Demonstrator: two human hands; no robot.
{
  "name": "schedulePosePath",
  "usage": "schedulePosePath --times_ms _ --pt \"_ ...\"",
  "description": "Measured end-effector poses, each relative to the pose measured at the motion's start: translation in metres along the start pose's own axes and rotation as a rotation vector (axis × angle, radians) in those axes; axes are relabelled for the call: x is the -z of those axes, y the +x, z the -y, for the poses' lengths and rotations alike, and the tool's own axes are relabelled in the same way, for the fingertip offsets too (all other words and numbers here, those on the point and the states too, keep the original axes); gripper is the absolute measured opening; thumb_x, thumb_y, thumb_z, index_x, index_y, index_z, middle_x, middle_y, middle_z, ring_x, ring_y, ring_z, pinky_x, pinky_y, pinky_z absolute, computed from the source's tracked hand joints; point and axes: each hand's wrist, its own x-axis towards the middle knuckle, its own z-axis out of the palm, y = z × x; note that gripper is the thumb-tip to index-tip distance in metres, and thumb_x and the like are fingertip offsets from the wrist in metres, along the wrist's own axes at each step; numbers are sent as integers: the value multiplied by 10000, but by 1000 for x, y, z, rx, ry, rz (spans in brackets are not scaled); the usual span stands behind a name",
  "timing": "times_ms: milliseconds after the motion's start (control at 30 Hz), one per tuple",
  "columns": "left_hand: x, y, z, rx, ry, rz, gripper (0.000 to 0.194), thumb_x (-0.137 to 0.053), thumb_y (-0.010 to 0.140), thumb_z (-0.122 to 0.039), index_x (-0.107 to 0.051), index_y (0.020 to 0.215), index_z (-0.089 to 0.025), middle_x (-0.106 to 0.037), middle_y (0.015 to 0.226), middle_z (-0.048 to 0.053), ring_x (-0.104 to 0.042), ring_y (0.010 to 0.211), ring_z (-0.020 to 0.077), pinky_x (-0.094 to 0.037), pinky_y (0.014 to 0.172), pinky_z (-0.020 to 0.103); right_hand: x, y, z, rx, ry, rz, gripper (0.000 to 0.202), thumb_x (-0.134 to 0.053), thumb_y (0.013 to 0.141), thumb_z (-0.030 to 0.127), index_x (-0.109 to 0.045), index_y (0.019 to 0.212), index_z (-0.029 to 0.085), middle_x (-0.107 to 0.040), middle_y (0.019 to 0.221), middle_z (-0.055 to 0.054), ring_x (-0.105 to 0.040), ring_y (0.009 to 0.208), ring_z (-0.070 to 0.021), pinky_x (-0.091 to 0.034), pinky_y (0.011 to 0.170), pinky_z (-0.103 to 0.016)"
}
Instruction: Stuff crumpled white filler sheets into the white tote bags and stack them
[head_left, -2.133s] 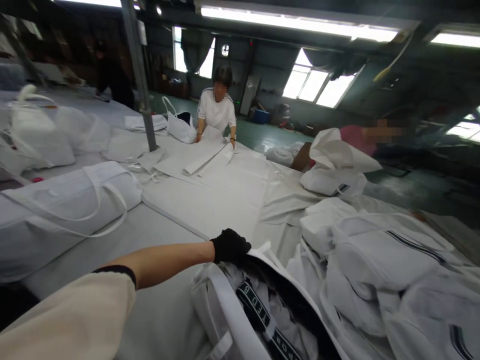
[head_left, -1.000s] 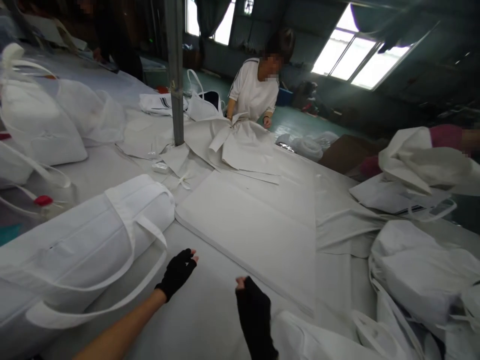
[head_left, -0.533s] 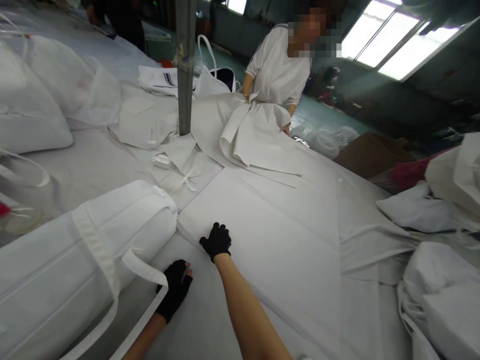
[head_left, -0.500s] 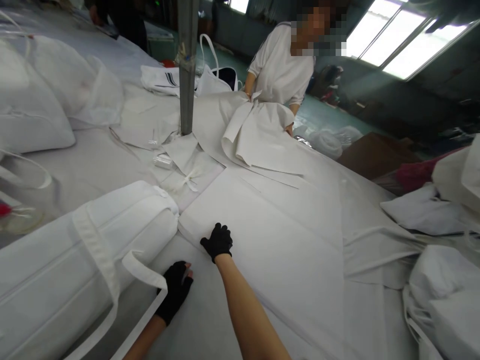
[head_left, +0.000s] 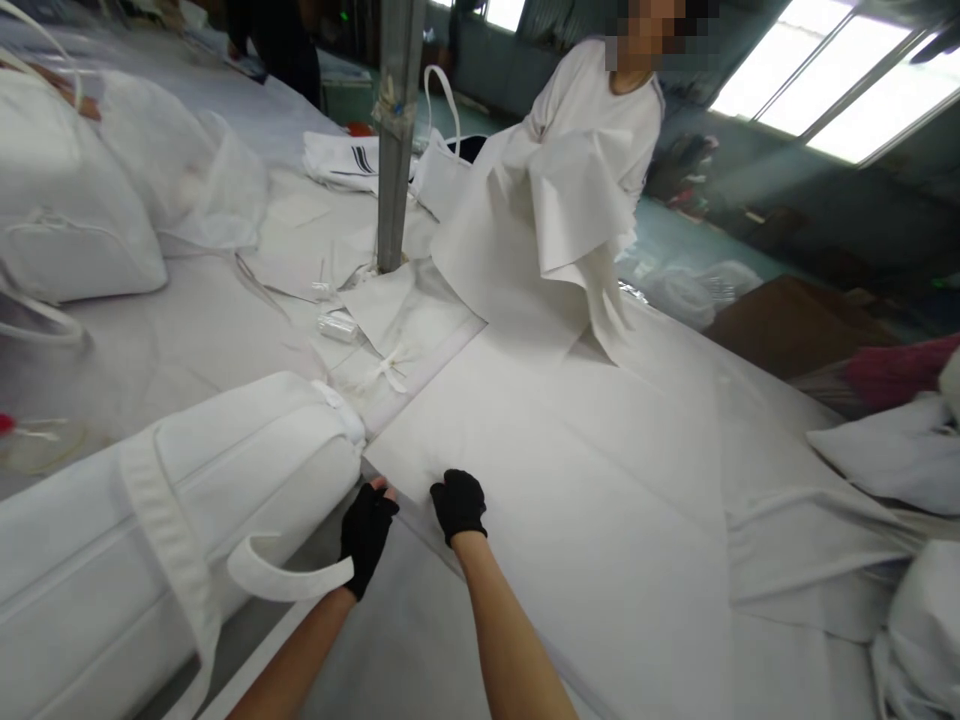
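A large white sheet (head_left: 600,500) of smooth, fabric-like material lies flat over a layered stack in front of me. My left hand (head_left: 369,537), in a black fingerless glove, is closed with its fingertips at the sheet's near left edge, by the corner. On top of the sheet, a little in from that edge, rests my right hand (head_left: 459,504), gloved the same way. Its fingers are curled under and hidden, and the material creases slightly beside them. A long white padded bag (head_left: 247,470) lies to the left; its loose strap (head_left: 292,582) reaches my left wrist.
Across the table a person (head_left: 600,110) lifts a bunched white sheet (head_left: 525,250). A metal post (head_left: 397,140) rises near scraps and a small clear packet (head_left: 337,326). White bags (head_left: 75,200) stand at left. Folded white material (head_left: 892,450) lies at right.
My left hand has moved forward to the sheet's edge, and my right hand has curled its fingers in. The person opposite has raised the bunched sheet higher. The view has shifted slightly.
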Motion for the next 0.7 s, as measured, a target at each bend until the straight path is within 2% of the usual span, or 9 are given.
schedulePosePath --times_ms 100,200,333,400,467,533,600,667,700 --pt "2 1 -5 43 -97 -10 568 -561 814 -558 -570 1193 -136 -677 937 93 -648 758 213 -537 653 342 4 7 -20 8 125 11 179 -551 725 302 -631 655 156 -655 735 -94 -580 744 -205 -376 637 -278" --pt "2 -6 -17 -25 -23 -55 563 -553 814 -567 -561 1199 -156 -659 972 93 -631 777 224 -529 732 401 6 8 -38 -1 276 36 300 -477 758 363 -511 523 180 -526 515 -14 -464 519 -136 -279 499 -254" --pt "-13 -23 -34 -165 84 65 680 -629 780 -503 -434 1357 -201 -635 1117 108 -627 979 253 -520 841 408 7 1 -48 15 439 12 315 -421 780 402 -483 562 184 -502 530 13 -434 537 -122 -284 511 -239" --pt "-25 -28 -36 -236 97 131 855 -693 728 -482 -316 1447 -215 -575 1259 133 -587 1099 271 -510 886 411 8 -3 -48 30 497 -10 297 -443 764 409 -484 576 183 -513 567 13 -442 585 -128 -307 544 -240" --pt "-36 -27 -33 -289 110 138 887 -704 718 -465 -298 1460 -199 -543 1307 151 -567 1135 277 -500 901 410 9 -5 -49 35 552 -16 294 -461 757 417 -490 583 181 -512 583 13 -442 608 -132 -323 561 -242" --pt "-43 -20 -27 -315 116 174 670 -649 769 -451 -458 1349 -175 -614 1196 129 -609 1035 247 -504 860 376 9 -7 -50 33 609 -2 310 -465 768 435 -497 596 179 -503 588 15 -441 609 -134 -335 556 -243" --pt "-44 -10 -21 -324 130 238 358 -573 824 -448 -642 1027 -162 -683 920 77 -631 837 208 -499 771 333 9 -7 -52 33 661 21 324 -474 777 455 -500 610 178 -496 598 15 -443 609 -135 -345 545 -242" --pt "-41 -2 -16 -324 148 284 323 -540 843 -456 -626 716 -172 -650 703 45 -598 699 187 -470 691 308 10 -8 -54 41 709 50 333 -483 785 468 -502 625 175 -492 608 15 -442 608 -132 -355 534 -240" --pt "-40 2 -15 -318 148 294 351 -538 844 -457 -593 641 -177 -628 646 35 -581 660 179 -454 659 299 11 -9 -55 50 731 66 337 -485 792 471 -506 636 173 -494 613 14 -443 609 -131 -364 535 -239"
